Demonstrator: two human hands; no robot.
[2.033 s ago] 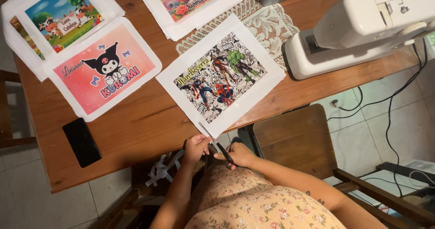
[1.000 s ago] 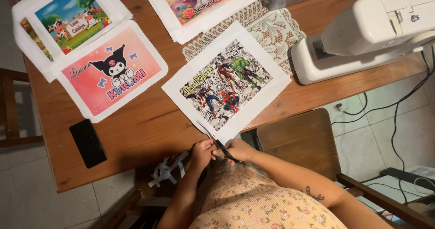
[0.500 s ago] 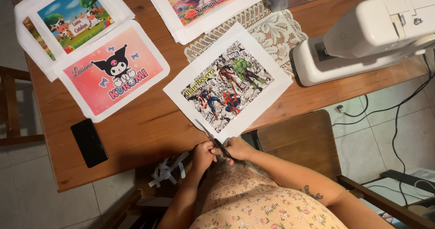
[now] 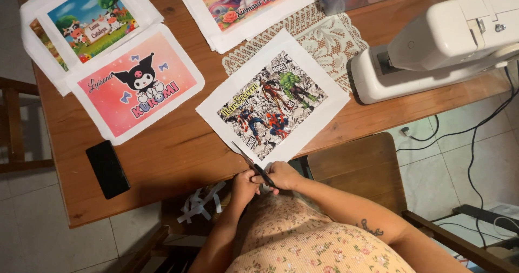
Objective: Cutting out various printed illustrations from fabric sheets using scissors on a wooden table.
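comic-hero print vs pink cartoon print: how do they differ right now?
The comic-hero print has a black-and-white collage background; the pink cartoon print has a plain pink one. The comic-hero print hangs over the table edge at the hands, with the scissors at its border; the pink cartoon print lies wholly on the table, untouched. The left hand and right hand are at the comic-hero print only. Both are rectangular with white borders.

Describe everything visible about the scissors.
The scissors look slim and dark, with thin blades pointing up-left over the wooden table. Their tips lie at the near edge of the comic-hero print. The handles are hidden where the right hand and left hand meet; whether the blades are open is unclear.
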